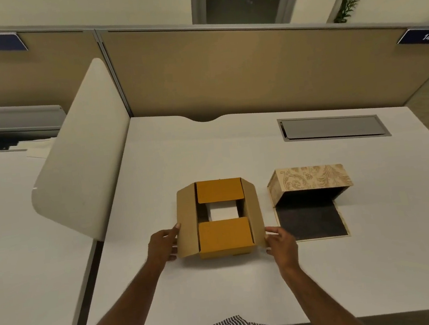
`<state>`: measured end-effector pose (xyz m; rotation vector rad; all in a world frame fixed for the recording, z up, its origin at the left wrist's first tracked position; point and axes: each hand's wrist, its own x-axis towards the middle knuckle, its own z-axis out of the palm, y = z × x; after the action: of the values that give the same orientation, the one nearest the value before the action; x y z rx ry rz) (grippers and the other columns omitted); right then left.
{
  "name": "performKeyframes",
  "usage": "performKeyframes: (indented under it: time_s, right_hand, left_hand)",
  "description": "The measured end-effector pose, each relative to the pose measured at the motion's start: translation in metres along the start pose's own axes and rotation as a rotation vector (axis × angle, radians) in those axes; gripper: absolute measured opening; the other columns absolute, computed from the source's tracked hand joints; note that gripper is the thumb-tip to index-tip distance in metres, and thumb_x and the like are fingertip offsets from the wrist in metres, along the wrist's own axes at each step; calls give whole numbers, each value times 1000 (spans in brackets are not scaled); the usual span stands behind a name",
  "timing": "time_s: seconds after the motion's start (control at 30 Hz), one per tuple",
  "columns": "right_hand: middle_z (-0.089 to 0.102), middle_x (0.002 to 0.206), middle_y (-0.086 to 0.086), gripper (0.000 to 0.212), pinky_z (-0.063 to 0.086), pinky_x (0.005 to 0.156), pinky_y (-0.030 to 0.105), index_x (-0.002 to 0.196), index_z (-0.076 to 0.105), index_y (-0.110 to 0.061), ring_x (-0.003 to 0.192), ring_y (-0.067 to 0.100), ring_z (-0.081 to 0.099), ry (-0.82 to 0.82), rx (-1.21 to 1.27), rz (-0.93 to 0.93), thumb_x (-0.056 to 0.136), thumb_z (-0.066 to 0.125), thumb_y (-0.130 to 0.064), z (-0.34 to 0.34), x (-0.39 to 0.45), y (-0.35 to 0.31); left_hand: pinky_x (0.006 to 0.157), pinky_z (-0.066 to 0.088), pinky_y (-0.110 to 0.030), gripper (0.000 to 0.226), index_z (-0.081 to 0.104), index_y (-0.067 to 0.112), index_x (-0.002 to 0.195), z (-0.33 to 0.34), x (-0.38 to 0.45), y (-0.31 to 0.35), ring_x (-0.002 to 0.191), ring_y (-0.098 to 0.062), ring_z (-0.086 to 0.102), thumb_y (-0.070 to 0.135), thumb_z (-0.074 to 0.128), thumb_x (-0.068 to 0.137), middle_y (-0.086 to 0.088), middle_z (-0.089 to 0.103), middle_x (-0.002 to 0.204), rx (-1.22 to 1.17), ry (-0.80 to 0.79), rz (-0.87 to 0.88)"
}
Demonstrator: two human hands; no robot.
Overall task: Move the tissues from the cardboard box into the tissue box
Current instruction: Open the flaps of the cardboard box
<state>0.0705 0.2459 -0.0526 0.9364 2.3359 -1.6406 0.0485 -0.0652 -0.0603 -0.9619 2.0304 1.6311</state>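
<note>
A brown cardboard box (pixel 224 236) stands on the white desk (pixel 222 294) in front of me. Its two side flaps stand up, and its near and far flaps lie partly folded inward. Between them a white stack of tissues (pixel 223 212) shows inside. My left hand (pixel 164 245) grips the left side flap, thumb on its edge. My right hand (pixel 281 242) touches the right side flap with its fingertips. To the right lies the beige floral tissue box (pixel 313 181), its dark flap (pixel 311 222) lying flat on the desk toward me.
A curved white divider panel (pixel 80 155) rises at the desk's left edge. A grey cable hatch (pixel 332 127) is set into the desk at the back right. Tan partition walls (pixel 224 66) close off the far side.
</note>
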Motion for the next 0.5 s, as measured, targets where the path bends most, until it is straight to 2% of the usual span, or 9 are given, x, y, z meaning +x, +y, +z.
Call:
performKeyframes:
  time_s: [0.13, 0.23, 0.33, 0.4, 0.5]
  right_hand:
    - [72, 122, 12, 30, 57, 94, 53, 124, 69, -10, 110, 32, 67, -24, -110, -69, 99, 52, -5, 15, -7, 2]
    - [71, 125, 13, 33, 57, 96, 51, 126, 68, -10, 112, 31, 66, -45, -137, -85, 100, 49, -3, 13, -5, 2]
    - [69, 127, 10, 29, 54, 98, 41, 124, 68, -12, 118, 29, 62, -51, -102, -53, 99, 53, -6, -1, -2, -4]
    - [65, 128, 8, 31, 52, 97, 39, 124, 64, -18, 122, 28, 59, -2, -102, -117, 96, 57, -4, -11, -5, -10]
    - [57, 140, 5, 43, 47, 105, 40, 135, 55, -18, 131, 20, 50, 107, -245, -482, 94, 59, -3, -19, -12, -22]
  left_hand:
    - [73, 61, -44, 52, 68, 7, 111, -3, 4, 3, 76, -29, 73, 52, 70, 85, -8, 74, 88, 17, -6, -7]
    - [71, 59, -41, 51, 67, 6, 115, -4, 6, 5, 79, -29, 72, 49, 69, 87, -9, 74, 93, 17, -29, 1]
    - [70, 57, -38, 51, 63, 6, 123, -10, 7, 9, 82, -27, 70, 44, 68, 90, -12, 71, 105, -12, -52, -18]
    - [77, 55, -39, 56, 55, 8, 134, -14, 6, 15, 93, -28, 67, 41, 67, 91, -14, 65, 121, -4, -11, 18]
    - [104, 46, -45, 68, 45, 13, 145, -16, 2, 28, 129, -30, 53, 42, 70, 89, -12, 51, 146, 219, 169, 333]
